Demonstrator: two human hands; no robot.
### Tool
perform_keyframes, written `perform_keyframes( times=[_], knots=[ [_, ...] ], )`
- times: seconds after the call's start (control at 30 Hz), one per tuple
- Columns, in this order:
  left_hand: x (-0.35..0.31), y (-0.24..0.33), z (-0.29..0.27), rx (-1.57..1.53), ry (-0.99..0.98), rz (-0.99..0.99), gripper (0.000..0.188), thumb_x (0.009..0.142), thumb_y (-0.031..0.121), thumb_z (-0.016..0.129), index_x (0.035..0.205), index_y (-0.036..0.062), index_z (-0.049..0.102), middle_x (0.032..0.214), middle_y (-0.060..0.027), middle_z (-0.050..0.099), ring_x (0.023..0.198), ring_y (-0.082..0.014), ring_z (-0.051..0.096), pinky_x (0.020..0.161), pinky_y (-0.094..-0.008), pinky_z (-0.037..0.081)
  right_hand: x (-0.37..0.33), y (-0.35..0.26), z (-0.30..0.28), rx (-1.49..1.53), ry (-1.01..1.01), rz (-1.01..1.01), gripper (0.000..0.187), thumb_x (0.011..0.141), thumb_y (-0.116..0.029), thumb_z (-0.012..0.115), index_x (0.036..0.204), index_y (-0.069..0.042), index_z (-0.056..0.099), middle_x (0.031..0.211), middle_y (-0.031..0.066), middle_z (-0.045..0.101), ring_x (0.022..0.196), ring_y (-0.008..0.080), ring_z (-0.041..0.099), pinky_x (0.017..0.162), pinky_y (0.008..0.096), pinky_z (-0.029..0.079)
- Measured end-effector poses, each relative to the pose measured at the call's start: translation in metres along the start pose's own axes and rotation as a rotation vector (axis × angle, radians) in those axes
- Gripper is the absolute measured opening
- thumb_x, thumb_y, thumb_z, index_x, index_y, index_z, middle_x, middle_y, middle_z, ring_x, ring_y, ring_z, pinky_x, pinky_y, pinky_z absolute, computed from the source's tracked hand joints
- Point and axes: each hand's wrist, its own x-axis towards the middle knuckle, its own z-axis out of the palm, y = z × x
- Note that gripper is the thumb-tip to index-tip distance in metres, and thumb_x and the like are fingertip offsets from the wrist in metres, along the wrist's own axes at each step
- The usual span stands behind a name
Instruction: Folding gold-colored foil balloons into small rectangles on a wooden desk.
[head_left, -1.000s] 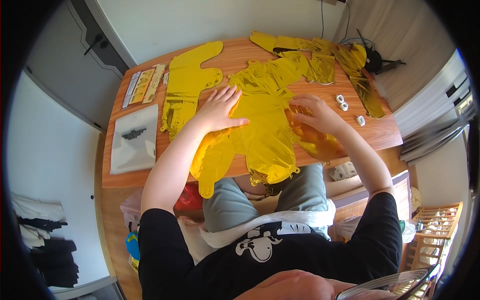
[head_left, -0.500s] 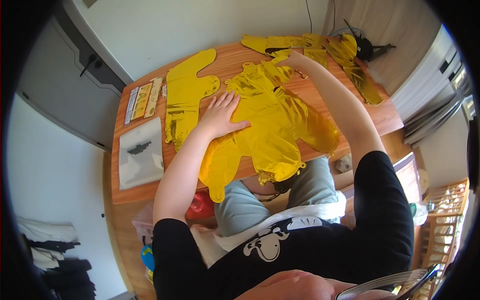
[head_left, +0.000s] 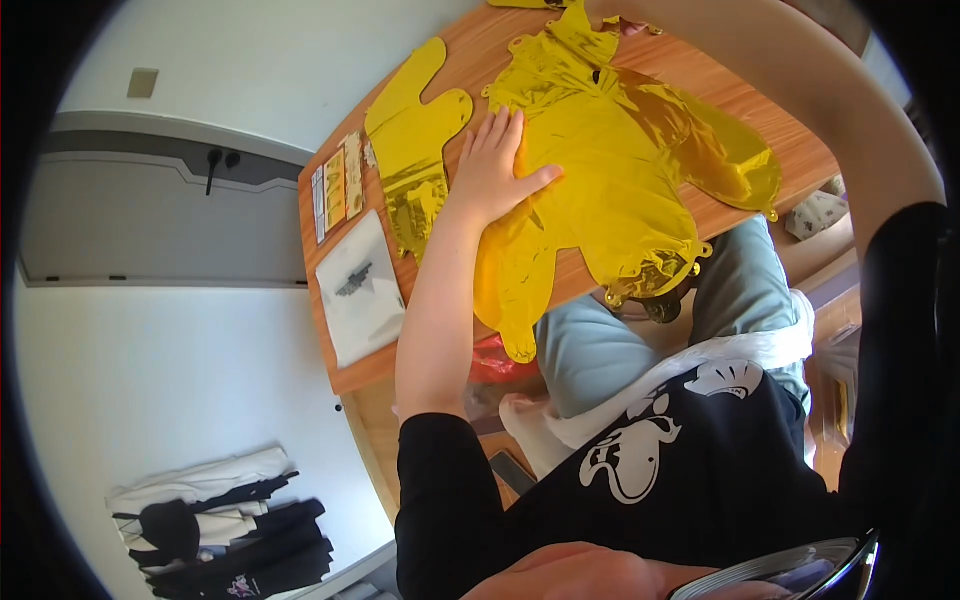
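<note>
A big flat gold foil balloon [head_left: 600,150] with rounded lobes and small tabs lies on the wooden table, its lower lobes hanging over the near edge towards my lap. My left hand [head_left: 492,170] presses on its left part, palm down, fingers stretched and thumb out to the right. My right arm reaches across the upper right to the balloon's far tip. There the right hand [head_left: 605,9] is mostly cut off by the top edge, so its grip on the foil does not show. Left of the balloon lies a second gold foil piece [head_left: 408,110], flat and crinkled at its lower end.
On the table's left side lie a printed card [head_left: 338,190] and a clear plastic sleeve [head_left: 362,290] with a dark print. More gold foil [head_left: 520,3] shows at the far edge. A red bag [head_left: 500,362] is under the near edge. A grey door [head_left: 160,225] stands at the left.
My view has turned and come closer, so the table sits higher and further right. My left hand stays flat on the balloon. The right hand, earlier visible at the far tip, is now mostly out of frame.
</note>
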Motion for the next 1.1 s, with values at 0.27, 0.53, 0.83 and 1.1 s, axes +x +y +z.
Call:
perform_keyframes(
  times=[0.27,0.53,0.83,1.1],
  knots=[
    [-0.024,-0.022,-0.017,0.096,0.000,-0.105,0.111,0.087,0.079,0.057,0.163,0.0041,0.028,0.170,-0.0214,0.022,0.160,-0.0331,0.017,0.129,-0.0500,0.012,-0.060,-0.059,0.027,0.495,0.236,-0.188,0.019,0.084,-0.014,0.079,0.097,-0.003,0.072,0.074,0.0096,0.065,0.057,0.0182,0.059,0.048,0.0354,0.048],
    [-0.015,0.001,-0.014,0.043,-0.001,-0.111,0.112,0.087,0.081,0.057,0.164,0.0047,0.027,0.171,-0.0193,0.022,0.160,-0.0324,0.016,0.130,-0.0479,0.012,-0.091,-0.022,-0.004,0.126,0.293,-0.299,0.024,0.078,-0.022,0.078,0.080,0.001,0.071,0.066,0.0103,0.069,0.058,0.0194,0.066,0.054,0.0352,0.053],
    [-0.011,0.003,-0.011,0.040,-0.020,-0.097,0.113,0.087,0.082,0.056,0.165,0.0076,0.023,0.172,-0.0182,0.021,0.160,-0.0310,0.016,0.130,-0.0458,0.011,-0.104,-0.015,-0.015,0.221,0.253,-0.233,0.028,0.083,-0.022,0.079,0.095,0.001,0.072,0.074,0.0095,0.071,0.058,0.0183,0.065,0.052,0.0328,0.051],
    [-0.010,0.004,-0.012,0.058,-0.031,-0.101,0.112,0.087,0.080,0.058,0.165,0.0072,0.024,0.171,-0.0185,0.021,0.160,-0.0309,0.017,0.130,-0.0460,0.012,-0.133,-0.047,0.006,0.687,0.188,-0.373,0.049,0.090,-0.031,0.078,0.126,0.001,0.068,0.114,0.0095,0.071,0.095,0.0156,0.067,0.077,0.0314,0.054]
  ],
)
